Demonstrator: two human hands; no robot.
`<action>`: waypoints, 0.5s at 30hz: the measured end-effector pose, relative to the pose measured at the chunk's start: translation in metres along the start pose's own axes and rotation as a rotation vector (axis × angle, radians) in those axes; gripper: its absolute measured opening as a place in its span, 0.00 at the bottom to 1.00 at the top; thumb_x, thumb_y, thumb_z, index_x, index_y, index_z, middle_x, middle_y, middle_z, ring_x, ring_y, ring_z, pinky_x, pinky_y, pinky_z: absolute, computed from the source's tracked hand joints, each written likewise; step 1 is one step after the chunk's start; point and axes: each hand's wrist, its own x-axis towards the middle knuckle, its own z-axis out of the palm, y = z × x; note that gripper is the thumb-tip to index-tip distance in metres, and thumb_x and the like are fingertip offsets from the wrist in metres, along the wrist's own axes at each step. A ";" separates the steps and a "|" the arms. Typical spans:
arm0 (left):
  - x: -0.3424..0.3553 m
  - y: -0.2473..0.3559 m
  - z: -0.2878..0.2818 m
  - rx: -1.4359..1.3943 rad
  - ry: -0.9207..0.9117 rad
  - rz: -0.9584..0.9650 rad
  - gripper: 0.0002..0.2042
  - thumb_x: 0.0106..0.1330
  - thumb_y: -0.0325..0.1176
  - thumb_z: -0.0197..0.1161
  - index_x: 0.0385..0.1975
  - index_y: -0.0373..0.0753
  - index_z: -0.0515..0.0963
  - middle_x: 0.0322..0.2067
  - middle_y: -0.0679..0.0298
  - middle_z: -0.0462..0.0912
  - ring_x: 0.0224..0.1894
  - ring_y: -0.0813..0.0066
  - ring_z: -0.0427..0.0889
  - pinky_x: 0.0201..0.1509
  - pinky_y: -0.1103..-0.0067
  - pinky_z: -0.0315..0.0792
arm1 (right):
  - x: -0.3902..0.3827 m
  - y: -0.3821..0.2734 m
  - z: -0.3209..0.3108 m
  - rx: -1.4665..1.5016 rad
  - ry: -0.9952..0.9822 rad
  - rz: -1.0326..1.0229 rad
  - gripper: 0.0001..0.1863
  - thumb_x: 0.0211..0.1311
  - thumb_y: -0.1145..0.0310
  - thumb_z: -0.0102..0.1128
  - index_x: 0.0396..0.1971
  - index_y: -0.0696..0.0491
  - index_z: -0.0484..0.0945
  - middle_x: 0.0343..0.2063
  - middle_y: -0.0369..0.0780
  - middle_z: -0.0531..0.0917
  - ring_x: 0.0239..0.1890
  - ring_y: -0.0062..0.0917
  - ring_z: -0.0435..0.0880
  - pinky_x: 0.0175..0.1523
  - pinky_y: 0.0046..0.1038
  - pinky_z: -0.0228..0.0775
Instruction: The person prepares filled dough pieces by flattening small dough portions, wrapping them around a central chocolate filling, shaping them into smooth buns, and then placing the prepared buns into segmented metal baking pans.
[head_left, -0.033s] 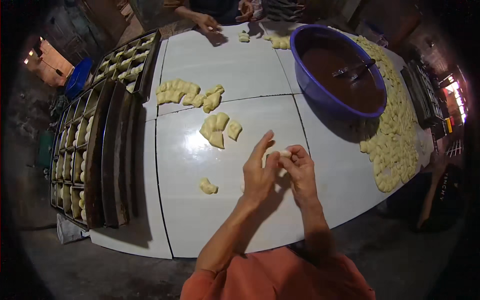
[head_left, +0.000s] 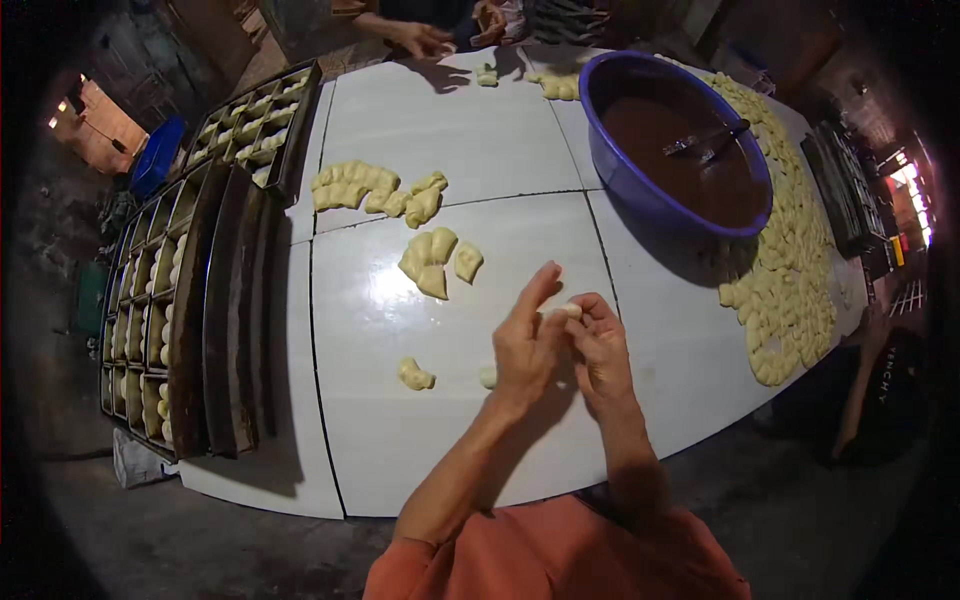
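My left hand (head_left: 527, 340) and my right hand (head_left: 602, 350) meet above the table around a small pale piece of dough (head_left: 572, 310). The right fingertips pinch it; my left thumb bears against its near side while the left forefinger stretches upward. Part of the dough is hidden by the fingers. Beside my left wrist lies another pale piece (head_left: 488, 377), mostly free of the hand. Farther left sits a single curled dough piece (head_left: 416, 374). Beyond my hands rest a cluster of dough pieces (head_left: 427, 262), a lone piece (head_left: 468, 262) and a longer row (head_left: 355, 186).
A purple basin (head_left: 640, 190) of brown filling, with a utensil in it, stands at the far right. Shaped dough (head_left: 785, 290) covers the table's right side. Divided trays (head_left: 190, 330) of dough line the left edge. Across the table are another person's hands (head_left: 420, 40).
My left hand has shifted slightly right and up, uncovering more of the pale piece near its wrist. The other person's hand across the table has moved slightly right.
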 end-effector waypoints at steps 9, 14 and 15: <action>-0.002 -0.031 0.041 -0.248 -0.162 -0.127 0.42 0.62 0.32 0.73 0.73 0.39 0.55 0.55 0.49 0.80 0.52 0.67 0.83 0.56 0.72 0.79 | 0.028 -0.057 -0.011 0.206 -0.196 0.083 0.09 0.70 0.66 0.60 0.45 0.53 0.75 0.36 0.33 0.80 0.39 0.16 0.80 0.47 0.19 0.72; -0.002 -0.003 0.009 -0.105 -0.245 -0.494 0.25 0.69 0.30 0.64 0.64 0.33 0.68 0.55 0.52 0.79 0.49 0.70 0.82 0.52 0.76 0.78 | 0.115 -0.152 -0.050 -0.448 0.076 -0.426 0.09 0.70 0.62 0.60 0.40 0.51 0.76 0.31 0.30 0.78 0.30 0.12 0.76 0.32 0.17 0.71; 0.001 -0.002 0.001 -0.002 -0.286 -0.463 0.22 0.70 0.30 0.63 0.61 0.32 0.72 0.53 0.52 0.81 0.48 0.70 0.83 0.52 0.76 0.78 | 0.136 -0.171 -0.075 -0.667 0.159 -0.403 0.09 0.70 0.63 0.59 0.40 0.53 0.76 0.31 0.31 0.78 0.30 0.14 0.77 0.34 0.20 0.71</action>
